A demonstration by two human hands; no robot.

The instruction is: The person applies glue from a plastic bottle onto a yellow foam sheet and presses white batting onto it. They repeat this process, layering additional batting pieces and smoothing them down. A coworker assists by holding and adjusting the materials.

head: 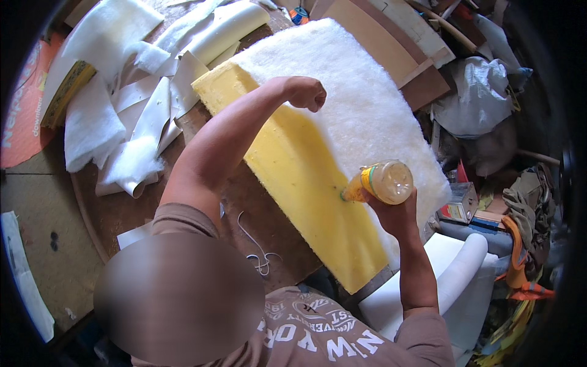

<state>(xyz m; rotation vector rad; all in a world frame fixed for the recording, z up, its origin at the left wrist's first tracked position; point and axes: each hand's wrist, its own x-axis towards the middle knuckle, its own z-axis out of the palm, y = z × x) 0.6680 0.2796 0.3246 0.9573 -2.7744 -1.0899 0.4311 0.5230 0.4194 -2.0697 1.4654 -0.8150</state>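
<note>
My right hand point(395, 213) is closed around a clear plastic bottle point(390, 181) of amber liquid, tipped with its neck down against a yellow foam slab point(316, 192). White fibre wadding point(339, 78) covers the slab's far part, and its near side is bare. Raised over the line between foam and wadding is my left hand point(309, 95), its fingers curled; whether they pinch anything cannot be seen. A brown worktable point(284, 225) lies under the slab, with a thin white cord point(257, 247) on it.
Offcuts of wadding point(94, 124) and pale sheet material point(149, 110) litter the table's left side, beside a foam block point(69, 94). Brown boards point(390, 36) lie at the back. To the right are a white sack point(474, 96), a metal can point(460, 202) and a white roll point(463, 266).
</note>
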